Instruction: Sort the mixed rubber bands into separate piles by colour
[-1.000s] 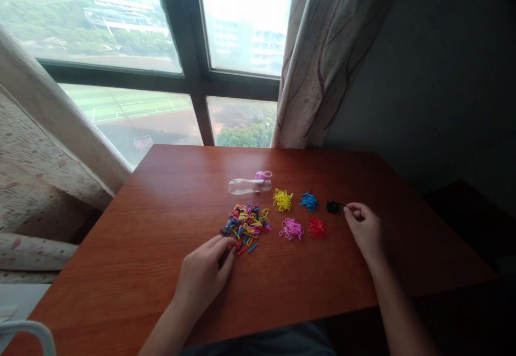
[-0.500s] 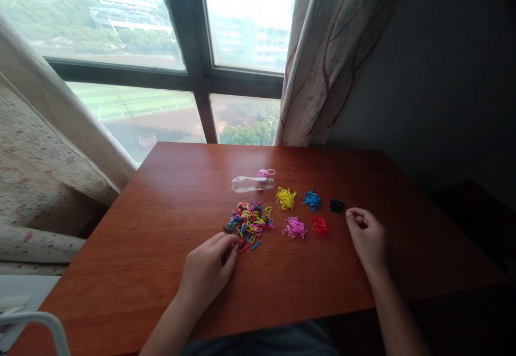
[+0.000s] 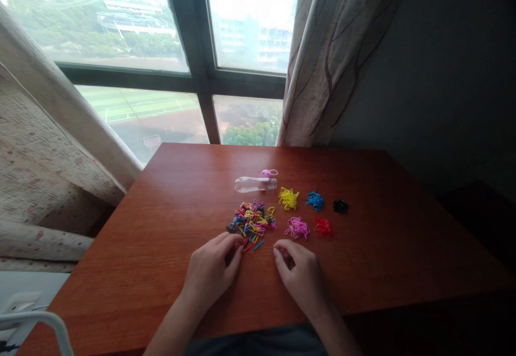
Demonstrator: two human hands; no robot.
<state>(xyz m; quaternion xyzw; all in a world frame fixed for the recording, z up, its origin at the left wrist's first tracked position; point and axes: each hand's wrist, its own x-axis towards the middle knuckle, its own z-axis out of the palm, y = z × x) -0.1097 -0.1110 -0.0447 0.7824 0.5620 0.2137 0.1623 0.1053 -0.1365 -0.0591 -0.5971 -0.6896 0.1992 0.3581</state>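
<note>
A mixed pile of small coloured loops [image 3: 253, 219] lies on the wooden table; whether they are rubber bands or clips I cannot tell. At its near left edge, my left hand [image 3: 213, 264] has thumb and fingertips together beside a few red and blue pieces [image 3: 258, 245]. What it pinches, if anything, is hidden. My right hand [image 3: 300, 270] rests just right of the mixed pile, fingers curled in a pinch, its contents not visible. Sorted heaps lie to the right: yellow [image 3: 288, 198], blue [image 3: 315, 200], black [image 3: 341, 206], pink [image 3: 297, 228] and red [image 3: 323, 227].
Behind the piles a clear bottle [image 3: 255, 184] lies on its side, next to a pink cap with a ring [image 3: 269, 173]. The table [image 3: 161, 227] reaches to a window with curtains [image 3: 318, 76]. A white curved bar [image 3: 48, 321] stands at the lower left.
My right hand has moved left from beside the black heap to near the mixed pile. My left hand stays at that pile's edge. The view has shifted slightly.
</note>
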